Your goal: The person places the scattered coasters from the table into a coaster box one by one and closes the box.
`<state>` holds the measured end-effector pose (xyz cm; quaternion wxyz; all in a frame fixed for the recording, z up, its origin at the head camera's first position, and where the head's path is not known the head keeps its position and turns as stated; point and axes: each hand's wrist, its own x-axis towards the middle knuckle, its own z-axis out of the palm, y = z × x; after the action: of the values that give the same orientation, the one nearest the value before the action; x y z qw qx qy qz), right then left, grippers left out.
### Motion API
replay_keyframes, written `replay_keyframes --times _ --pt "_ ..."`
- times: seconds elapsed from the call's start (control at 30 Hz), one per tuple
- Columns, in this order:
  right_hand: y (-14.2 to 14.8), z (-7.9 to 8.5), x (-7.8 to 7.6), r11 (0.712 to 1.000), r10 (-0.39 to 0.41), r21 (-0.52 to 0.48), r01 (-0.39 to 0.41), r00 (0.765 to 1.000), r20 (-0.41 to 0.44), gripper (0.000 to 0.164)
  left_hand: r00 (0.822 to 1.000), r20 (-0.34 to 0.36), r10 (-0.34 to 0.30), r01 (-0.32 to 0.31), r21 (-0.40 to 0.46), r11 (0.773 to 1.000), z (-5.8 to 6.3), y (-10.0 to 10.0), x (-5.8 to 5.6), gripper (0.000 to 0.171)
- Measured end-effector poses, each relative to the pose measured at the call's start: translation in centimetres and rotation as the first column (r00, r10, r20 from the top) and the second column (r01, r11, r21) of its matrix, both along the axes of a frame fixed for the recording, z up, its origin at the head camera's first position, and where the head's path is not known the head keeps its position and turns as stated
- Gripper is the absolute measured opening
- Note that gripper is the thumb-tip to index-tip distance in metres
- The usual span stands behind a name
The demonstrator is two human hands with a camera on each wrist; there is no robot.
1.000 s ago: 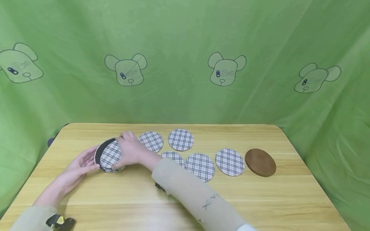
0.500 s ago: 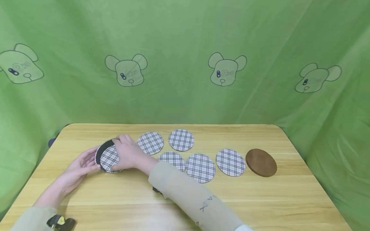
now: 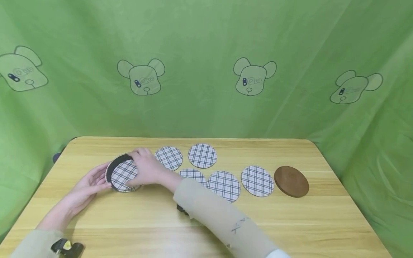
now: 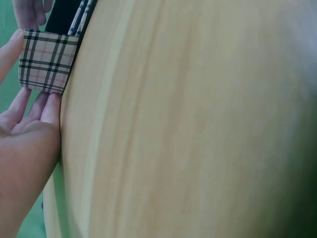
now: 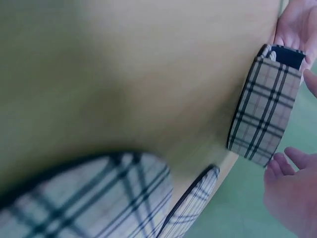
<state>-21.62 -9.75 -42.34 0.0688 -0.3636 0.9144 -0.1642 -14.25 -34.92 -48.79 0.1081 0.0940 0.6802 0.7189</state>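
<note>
A round plaid coaster holder (image 3: pixel 109 173) with a black inside stands at the left of the table. Plaid coasters (image 3: pixel 124 174) lie in it, the top one showing. My left hand (image 3: pixel 87 184) grips the holder's left side, thumb in front and fingers behind. From the right, my right hand (image 3: pixel 146 166) spans the holder, fingers at its far edge and thumb at its near edge. In the left wrist view the holder's plaid wall (image 4: pixel 47 62) sits between left thumb and fingers. The right wrist view has the opposite wall (image 5: pixel 265 109) between the right hand's thumb and fingers.
Several plaid coasters lie flat to the right, among them one at the back (image 3: pixel 202 156) and one in the middle (image 3: pixel 257 181). Farthest right is a thick brown round disc (image 3: pixel 291 181). My right sleeve (image 3: pixel 219 218) crosses over the front. A green curtain (image 3: pixel 200 107) rises behind the table (image 3: pixel 129 225).
My right hand shifts slightly left, then back right, at the holder, and more of the top coaster shows now. The left hand stays in place.
</note>
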Motion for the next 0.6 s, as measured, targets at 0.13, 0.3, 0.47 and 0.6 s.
replay_keyframes --times 0.13,0.3,0.47,0.6 --pt "1.2 0.5 -0.4 0.999 -0.002 -0.041 0.003 0.999 0.042 0.103 1.000 0.002 0.003 -0.003 -0.001 1.000 0.1 0.0 0.0 0.075" --pt "2.8 0.9 -1.2 0.995 -0.001 -0.100 0.010 0.996 0.090 0.102 1.000 -0.004 0.002 -0.002 0.006 1.000 0.2 0.1 0.0 0.074" --pt "4.5 0.7 -2.1 0.989 -0.018 -0.144 0.038 0.991 0.136 0.103 1.000 0.000 0.006 -0.006 -0.005 1.000 0.2 0.1 0.0 0.075" --pt "5.8 0.4 -2.7 0.985 -0.030 -0.162 0.056 0.986 0.164 0.103 1.000 0.013 0.015 -0.014 -0.030 0.999 0.2 0.0 0.0 0.077"
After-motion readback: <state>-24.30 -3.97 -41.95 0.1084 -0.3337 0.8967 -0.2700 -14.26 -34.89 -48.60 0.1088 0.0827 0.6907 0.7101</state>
